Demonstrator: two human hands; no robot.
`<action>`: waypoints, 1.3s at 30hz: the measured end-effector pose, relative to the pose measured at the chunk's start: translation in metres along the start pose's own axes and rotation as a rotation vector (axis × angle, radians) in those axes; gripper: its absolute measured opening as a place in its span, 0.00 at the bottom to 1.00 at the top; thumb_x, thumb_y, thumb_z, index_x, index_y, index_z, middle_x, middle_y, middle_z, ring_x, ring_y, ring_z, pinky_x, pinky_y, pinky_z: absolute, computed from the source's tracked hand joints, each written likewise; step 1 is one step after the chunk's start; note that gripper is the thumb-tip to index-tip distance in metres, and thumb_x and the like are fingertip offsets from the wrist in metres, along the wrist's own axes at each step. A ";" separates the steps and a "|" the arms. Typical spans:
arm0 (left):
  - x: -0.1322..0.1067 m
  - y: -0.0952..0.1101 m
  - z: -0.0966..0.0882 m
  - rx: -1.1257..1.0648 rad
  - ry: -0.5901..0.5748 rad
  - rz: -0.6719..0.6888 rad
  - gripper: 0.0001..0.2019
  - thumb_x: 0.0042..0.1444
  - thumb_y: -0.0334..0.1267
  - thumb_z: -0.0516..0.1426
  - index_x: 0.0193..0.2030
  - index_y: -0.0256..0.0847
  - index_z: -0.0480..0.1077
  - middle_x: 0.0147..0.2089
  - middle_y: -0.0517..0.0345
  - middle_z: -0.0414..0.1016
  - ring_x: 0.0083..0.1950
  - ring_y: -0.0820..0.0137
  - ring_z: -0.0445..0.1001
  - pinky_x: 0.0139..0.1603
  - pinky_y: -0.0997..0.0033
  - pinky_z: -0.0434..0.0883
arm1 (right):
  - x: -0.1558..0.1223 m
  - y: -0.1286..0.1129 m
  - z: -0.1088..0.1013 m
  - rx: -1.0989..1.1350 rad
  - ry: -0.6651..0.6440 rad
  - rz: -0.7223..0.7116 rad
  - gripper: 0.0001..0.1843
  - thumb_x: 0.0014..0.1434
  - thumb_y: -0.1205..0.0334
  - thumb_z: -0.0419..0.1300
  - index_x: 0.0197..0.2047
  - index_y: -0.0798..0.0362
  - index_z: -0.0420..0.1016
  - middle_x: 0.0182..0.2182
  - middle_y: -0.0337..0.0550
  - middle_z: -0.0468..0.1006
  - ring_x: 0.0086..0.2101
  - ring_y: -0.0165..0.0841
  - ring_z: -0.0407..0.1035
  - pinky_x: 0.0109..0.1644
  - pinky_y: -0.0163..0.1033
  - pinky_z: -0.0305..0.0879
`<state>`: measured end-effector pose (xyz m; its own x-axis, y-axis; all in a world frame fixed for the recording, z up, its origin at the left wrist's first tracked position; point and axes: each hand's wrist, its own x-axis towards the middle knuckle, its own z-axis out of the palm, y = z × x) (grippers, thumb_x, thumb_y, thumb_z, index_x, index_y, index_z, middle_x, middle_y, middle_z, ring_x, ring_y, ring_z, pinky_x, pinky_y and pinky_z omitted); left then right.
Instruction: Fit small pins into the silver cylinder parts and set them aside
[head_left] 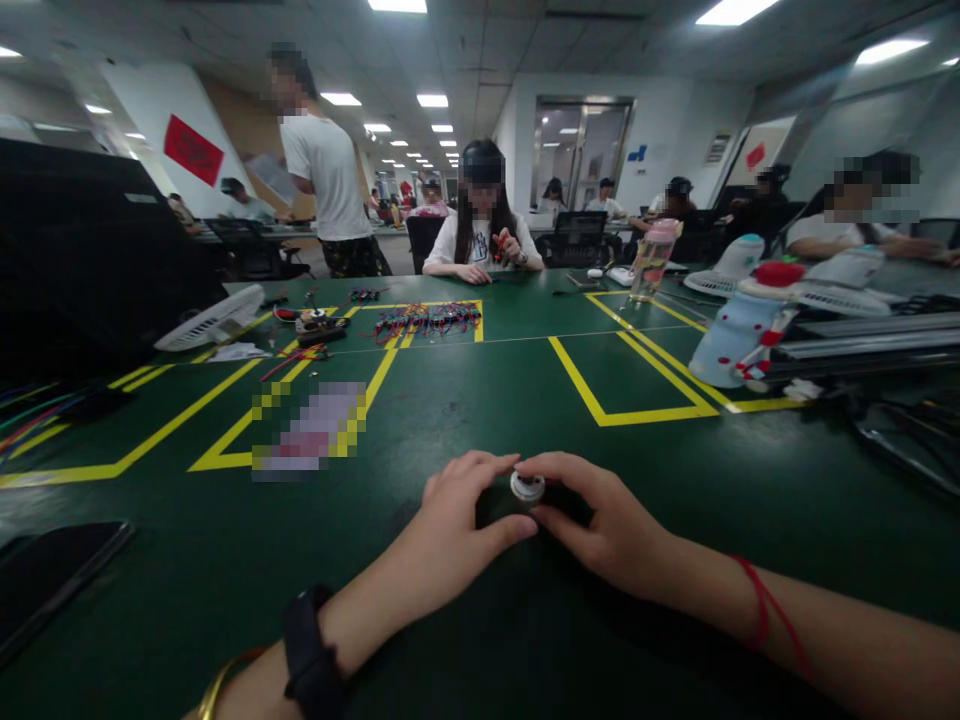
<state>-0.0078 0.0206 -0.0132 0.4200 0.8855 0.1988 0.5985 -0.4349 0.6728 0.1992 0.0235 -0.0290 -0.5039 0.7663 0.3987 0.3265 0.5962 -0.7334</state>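
Note:
My left hand [457, 520] and my right hand [600, 520] meet over the green table [480, 400] near its front edge. Between their fingertips sits a small round white part [527, 486] with a dark centre. Fingers of both hands pinch around it, thumbs curled underneath. A dark object lies under the part, mostly hidden by the hands. My left wrist wears a black band and a gold bangle, my right wrist a red string.
A dark phone [52, 575] lies at the front left. Coloured wires [427, 320] and a white fan [214, 320] lie further back. A white-and-blue figure [739, 330], metal rails and a bottle [652, 260] stand right. A person sits opposite; others sit or stand behind.

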 end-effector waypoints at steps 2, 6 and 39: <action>0.001 0.005 -0.007 -0.143 0.043 0.013 0.16 0.60 0.40 0.57 0.56 0.48 0.68 0.52 0.54 0.71 0.50 0.64 0.70 0.51 0.60 0.67 | 0.000 0.001 0.002 0.072 0.010 0.055 0.32 0.56 0.67 0.59 0.61 0.42 0.53 0.50 0.38 0.72 0.50 0.25 0.68 0.58 0.38 0.64; 0.008 0.016 -0.014 -0.178 0.032 0.082 0.10 0.63 0.35 0.54 0.45 0.47 0.76 0.45 0.57 0.74 0.47 0.68 0.72 0.50 0.65 0.67 | 0.001 0.006 0.005 0.147 0.013 0.166 0.39 0.52 0.63 0.65 0.61 0.44 0.48 0.48 0.39 0.73 0.49 0.27 0.69 0.57 0.40 0.65; -0.028 -0.050 -0.068 -0.404 0.282 -0.250 0.10 0.60 0.44 0.55 0.37 0.42 0.74 0.34 0.56 0.78 0.33 0.66 0.74 0.37 0.67 0.71 | 0.002 0.004 -0.016 -0.118 -0.020 0.143 0.23 0.52 0.62 0.60 0.52 0.52 0.66 0.45 0.44 0.72 0.43 0.30 0.68 0.48 0.39 0.67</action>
<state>-0.0956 0.0282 -0.0042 0.0666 0.9875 0.1431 0.3236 -0.1570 0.9331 0.2125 0.0311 -0.0216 -0.4609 0.8410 0.2833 0.4871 0.5066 -0.7114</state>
